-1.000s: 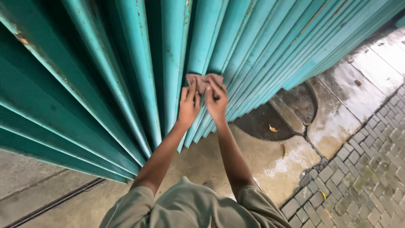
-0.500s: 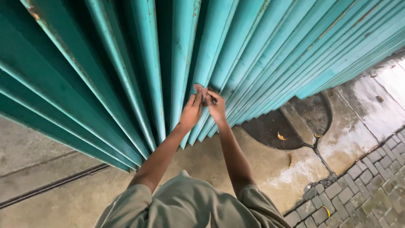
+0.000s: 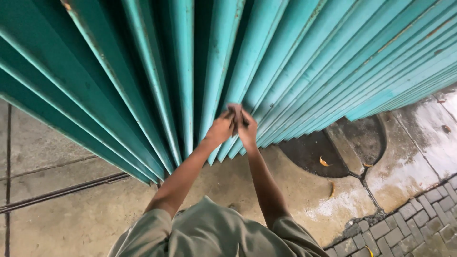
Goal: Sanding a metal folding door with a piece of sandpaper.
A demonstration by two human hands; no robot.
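Both my hands are raised together in front of a teal folding metal gate (image 3: pixel 295 57). My left hand (image 3: pixel 220 128) and my right hand (image 3: pixel 247 127) pinch a small reddish-brown folded piece of sandpaper or cloth (image 3: pixel 234 110) between them. The piece is folded narrow and stands close to the ridges of the gate. Its lower part is hidden by my fingers. My forearms reach up from olive-green sleeves at the bottom of the view.
Concrete floor (image 3: pixel 76 214) with a dark metal floor track (image 3: pixel 62 192) lies at the left. A dark wet semicircular patch (image 3: pixel 333 152) with yellow leaves lies at the right, beside wet concrete and grey paving bricks (image 3: pixel 419 219).
The brown piece was spread flat against the gate; my hands have drawn together and folded it narrow. The view has shifted slightly left.
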